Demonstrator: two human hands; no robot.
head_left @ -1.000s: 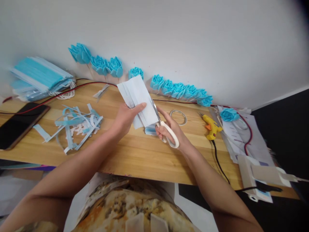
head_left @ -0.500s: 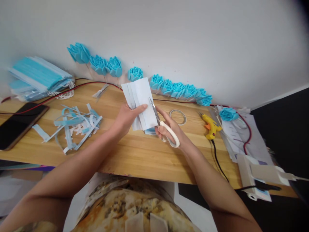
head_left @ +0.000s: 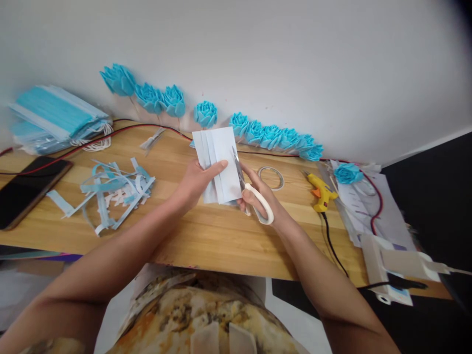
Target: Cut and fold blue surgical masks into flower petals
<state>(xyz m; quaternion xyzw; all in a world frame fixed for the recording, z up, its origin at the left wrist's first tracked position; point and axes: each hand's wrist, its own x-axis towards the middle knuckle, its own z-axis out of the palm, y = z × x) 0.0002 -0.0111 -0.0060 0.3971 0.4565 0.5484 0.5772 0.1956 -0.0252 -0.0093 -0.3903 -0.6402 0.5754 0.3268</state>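
My left hand (head_left: 199, 179) pinches a pleated pale sheet, which looks like face mask fabric (head_left: 223, 142), with the thumb lying across its front. The sheet is held up over the wooden table in front of me. In my right hand (head_left: 260, 194) is a pair of scissors (head_left: 260, 204) with white handles. The metal blades point up and away and lie along the right part of the sheet; I cannot tell whether they are cutting into it. My right fingers reach behind the blades, close to the sheet's right edge.
Cut strips (head_left: 106, 189) lie left, near a phone (head_left: 31, 184) and stacked masks (head_left: 55, 115). Blue fabric flowers (head_left: 271, 135) line the wall. A tape roll (head_left: 271, 178), yellow glue gun (head_left: 321, 192) and power strip (head_left: 383, 265) are right. A red-black cable (head_left: 140, 127) crosses the back.
The pale sheet has come down slightly and turned more upright in my left hand. The scissors stay nearly in place in my right hand, by its right side.
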